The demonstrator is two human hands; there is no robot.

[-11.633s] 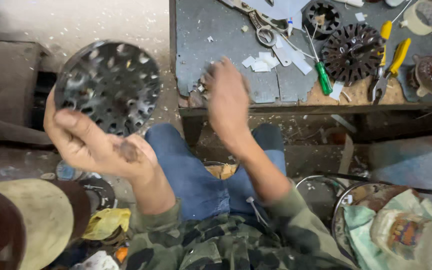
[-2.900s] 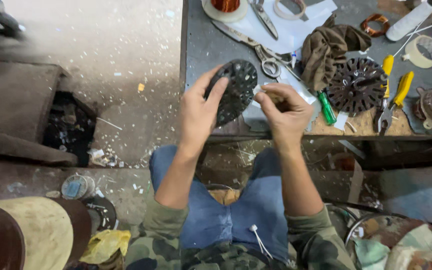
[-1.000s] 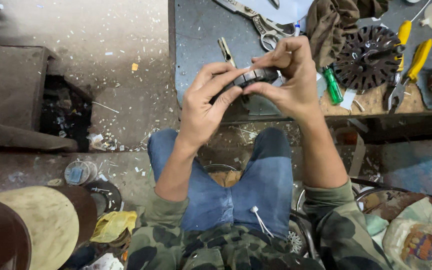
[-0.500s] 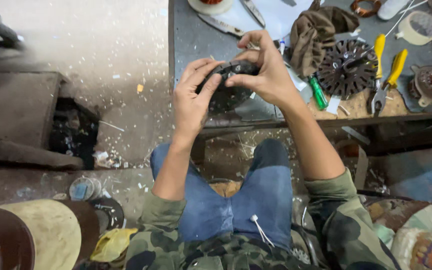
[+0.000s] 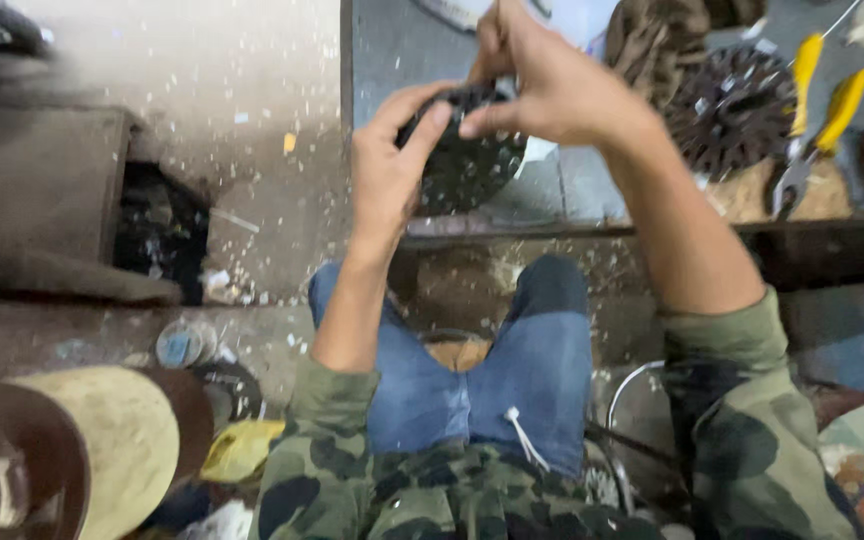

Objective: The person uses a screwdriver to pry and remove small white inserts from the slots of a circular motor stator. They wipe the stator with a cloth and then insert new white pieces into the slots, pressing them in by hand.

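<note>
Grey metal surface (image 5: 572, 190) ahead, concrete floor (image 5: 202, 70) to the left, littered with white chips. Both hands raised over the near edge of the surface, sharing one dark round disc (image 5: 467, 165) with holes. Left hand (image 5: 392, 170) gripping disc's left rim, fingers curled over the top edge. Right hand (image 5: 552, 85) above, fingers pinched on the top rim. Second toothed disc (image 5: 727, 100) lying on the surface to the right, just beside yellow-handled pliers (image 5: 812, 110). Brown rag (image 5: 652, 40) behind. Picture blurred; fine detail unreadable.
</note>
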